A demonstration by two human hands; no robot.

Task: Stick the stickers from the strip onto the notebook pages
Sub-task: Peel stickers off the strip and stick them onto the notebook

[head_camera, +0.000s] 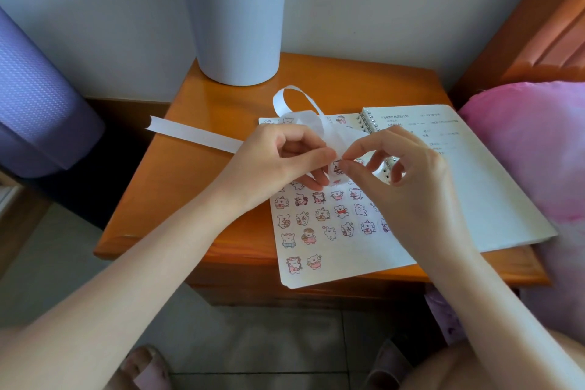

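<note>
Left hand: the left hand is curled round the strip, holding it just above the notebook.
Right hand: the right hand pinches with thumb and forefinger at the edge of 1 sticker on the strip.
Strip: its white backing loops up behind the 2 hands, and a long tail runs left, past the edge of the counter.
Notebook: it lies open on the counter, the left page filled with rows of stuck stickers, bare only near its bottom.
Step, I'd say: peeling the next sticker free.
Risk 1: a sideways or hurried pull could tear the sticker or fold it onto itself.
Risk 2: the hanging tail could drag the strip and jerk the peel.
Risk 3: on so crowded a page, a careless placement would overlap a neighbour.
</note>
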